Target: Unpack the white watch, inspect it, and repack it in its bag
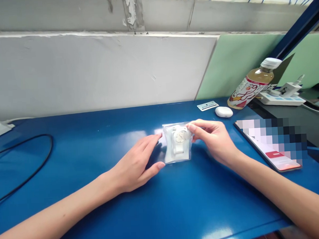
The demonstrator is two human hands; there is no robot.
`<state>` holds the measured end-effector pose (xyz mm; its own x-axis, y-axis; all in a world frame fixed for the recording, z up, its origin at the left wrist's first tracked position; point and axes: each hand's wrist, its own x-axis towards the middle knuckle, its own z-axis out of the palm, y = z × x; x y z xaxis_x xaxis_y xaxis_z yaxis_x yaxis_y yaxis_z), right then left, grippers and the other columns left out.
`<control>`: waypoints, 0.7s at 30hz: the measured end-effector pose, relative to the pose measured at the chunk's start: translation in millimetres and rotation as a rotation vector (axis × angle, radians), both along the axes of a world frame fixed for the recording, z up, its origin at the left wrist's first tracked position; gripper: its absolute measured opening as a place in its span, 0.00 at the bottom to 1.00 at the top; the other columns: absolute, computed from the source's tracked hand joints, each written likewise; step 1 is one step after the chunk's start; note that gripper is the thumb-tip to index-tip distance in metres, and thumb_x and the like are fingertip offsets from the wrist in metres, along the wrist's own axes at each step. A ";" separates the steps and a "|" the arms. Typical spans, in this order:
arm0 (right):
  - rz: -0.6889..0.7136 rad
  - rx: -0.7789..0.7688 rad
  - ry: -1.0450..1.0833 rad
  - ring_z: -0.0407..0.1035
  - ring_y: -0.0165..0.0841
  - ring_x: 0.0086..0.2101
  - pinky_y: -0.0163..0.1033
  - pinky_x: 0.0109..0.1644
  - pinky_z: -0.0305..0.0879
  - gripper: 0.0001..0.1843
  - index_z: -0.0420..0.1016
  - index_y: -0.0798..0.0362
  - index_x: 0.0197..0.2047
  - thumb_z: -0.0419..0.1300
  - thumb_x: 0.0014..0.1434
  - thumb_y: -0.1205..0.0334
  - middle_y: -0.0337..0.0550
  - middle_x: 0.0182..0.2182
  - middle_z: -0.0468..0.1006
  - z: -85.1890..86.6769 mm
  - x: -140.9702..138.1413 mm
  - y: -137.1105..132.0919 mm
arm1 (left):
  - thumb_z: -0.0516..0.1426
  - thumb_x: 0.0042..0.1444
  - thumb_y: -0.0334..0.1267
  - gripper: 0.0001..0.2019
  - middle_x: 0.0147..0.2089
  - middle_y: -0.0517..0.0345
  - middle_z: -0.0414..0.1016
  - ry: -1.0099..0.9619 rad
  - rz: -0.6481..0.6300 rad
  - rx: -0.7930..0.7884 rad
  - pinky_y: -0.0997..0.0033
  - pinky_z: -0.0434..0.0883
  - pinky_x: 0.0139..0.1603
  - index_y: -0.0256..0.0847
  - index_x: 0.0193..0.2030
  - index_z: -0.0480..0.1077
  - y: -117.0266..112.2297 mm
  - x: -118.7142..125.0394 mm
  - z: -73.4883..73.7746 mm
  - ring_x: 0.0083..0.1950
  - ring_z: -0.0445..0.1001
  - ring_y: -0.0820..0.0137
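Note:
A white wristwatch (180,137) with a round dial lies inside a clear plastic bag (170,158) above the blue table (164,205). My right hand (213,136) pinches the bag's upper right corner between thumb and fingers. On the other side, my left hand (140,163) is open, its thumb and fingers apart at the bag's left edge. Its fingertips are very close to the bag; whether they touch it I cannot tell.
Right of my hands lies a phone (270,149) with its screen lit. Behind are a white earbud case (223,112), a small card (207,106), a drink bottle (250,88) and a power strip (281,98). A black cable (50,153) curves at left.

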<state>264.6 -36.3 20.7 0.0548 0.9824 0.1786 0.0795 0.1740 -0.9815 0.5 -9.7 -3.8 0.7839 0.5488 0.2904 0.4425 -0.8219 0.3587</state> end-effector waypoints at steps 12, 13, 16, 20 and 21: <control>0.099 -0.208 -0.017 0.76 0.34 0.32 0.39 0.34 0.75 0.19 0.82 0.56 0.43 0.66 0.57 0.49 0.49 0.39 0.84 -15.7 -11.6 1.7 | 0.60 0.61 0.53 0.47 0.77 0.42 0.43 0.040 0.047 -0.035 0.45 0.60 0.70 0.47 0.77 0.35 1.0 1.2 -0.8 0.75 0.51 0.47; 0.110 -0.199 -0.029 0.76 0.35 0.32 0.40 0.35 0.75 0.19 0.81 0.56 0.45 0.65 0.58 0.49 0.49 0.39 0.84 -17.1 -11.4 1.8 | 0.61 0.61 0.53 0.48 0.77 0.42 0.44 0.047 0.054 -0.043 0.46 0.60 0.70 0.47 0.77 0.35 0.9 1.0 -1.0 0.75 0.52 0.47; 0.134 -0.173 -0.077 0.77 0.35 0.34 0.42 0.38 0.76 0.19 0.78 0.56 0.50 0.63 0.60 0.53 0.49 0.40 0.82 -23.1 -10.0 1.9 | 0.61 0.59 0.53 0.49 0.75 0.42 0.48 0.046 0.076 -0.058 0.47 0.61 0.70 0.46 0.77 0.35 0.5 0.3 -3.0 0.74 0.54 0.47; 0.161 -0.115 -0.192 0.75 0.36 0.41 0.42 0.42 0.77 0.23 0.69 0.52 0.60 0.60 0.63 0.60 0.50 0.48 0.76 -30.1 -8.8 -0.5 | 0.61 0.60 0.54 0.47 0.74 0.41 0.51 0.072 0.101 -0.070 0.48 0.63 0.69 0.43 0.76 0.38 0.2 0.6 -5.2 0.72 0.57 0.48; 0.165 -0.096 -0.225 0.74 0.36 0.42 0.43 0.43 0.77 0.24 0.67 0.51 0.62 0.59 0.63 0.61 0.50 0.49 0.75 -30.7 -9.1 -1.7 | 0.60 0.60 0.54 0.47 0.74 0.41 0.51 0.076 0.102 -0.069 0.48 0.63 0.69 0.43 0.76 0.38 0.3 0.8 -5.6 0.72 0.57 0.47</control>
